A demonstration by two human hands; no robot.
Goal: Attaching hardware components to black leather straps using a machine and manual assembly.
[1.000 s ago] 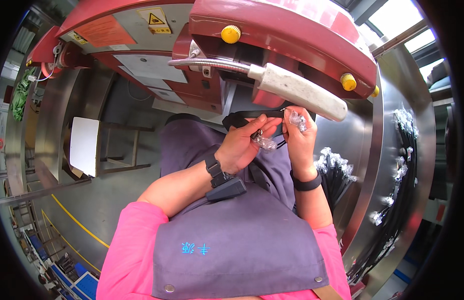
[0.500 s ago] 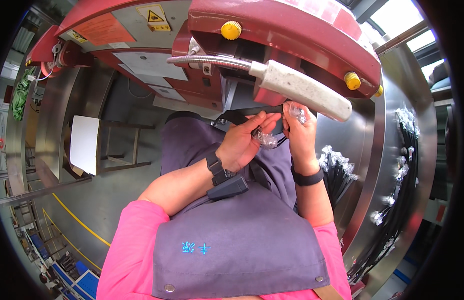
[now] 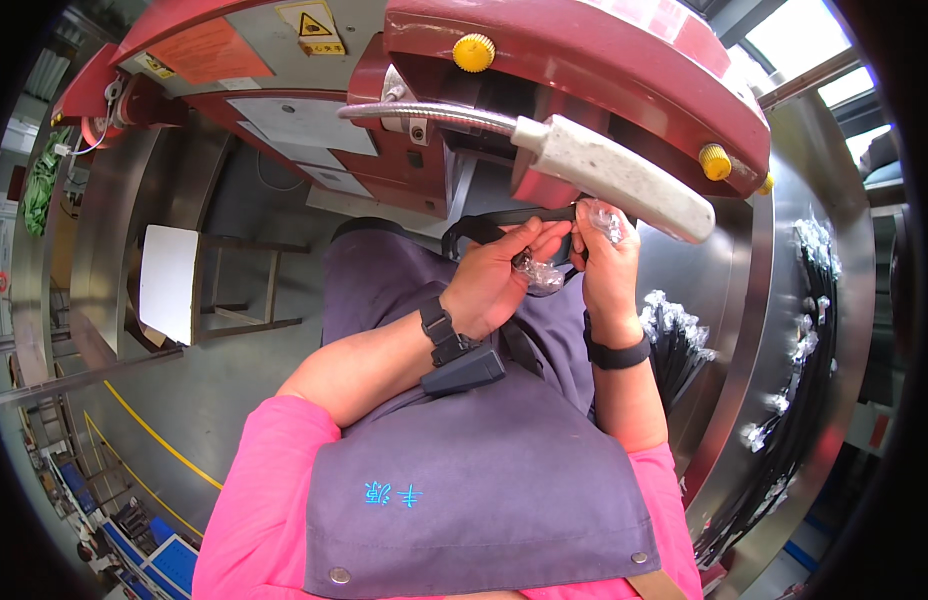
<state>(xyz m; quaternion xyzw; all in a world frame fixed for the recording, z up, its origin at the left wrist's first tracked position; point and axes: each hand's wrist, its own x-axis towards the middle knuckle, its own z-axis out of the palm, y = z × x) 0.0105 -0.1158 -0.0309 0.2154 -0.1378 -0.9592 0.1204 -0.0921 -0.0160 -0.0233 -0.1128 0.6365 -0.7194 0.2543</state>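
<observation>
Above our lap and just below the pale block, our left hand (image 3: 499,275) holds a black strap (image 3: 509,216), thumb laid toward the outstretched fingers, with a clear plastic wrapping (image 3: 542,276) bunched beside its fingertips. Our right hand (image 3: 610,275) is closed on the strap's right end, its fingers curled about a second plastic wrapping (image 3: 606,224). The strap stretches between the two hands and bends into a loop left of the left hand; how firmly each grips we cannot tell.

We wear a black wristband (image 3: 621,352) on the right, and on the left a strapped dark box (image 3: 464,375), over a purple-grey apron (image 3: 474,460).

Before us, the pale block (image 3: 624,180) slants out under a red machine (image 3: 584,70) bearing yellow knobs (image 3: 474,52), a flexible metal hose (image 3: 439,112) joined to its left end. Near our right forearm lies a bundle of black straps (image 3: 676,365) with plastic-wrapped ends; more wrapped straps (image 3: 809,300) lie farther right. Well to our left stands a white-topped stool (image 3: 170,284).
</observation>
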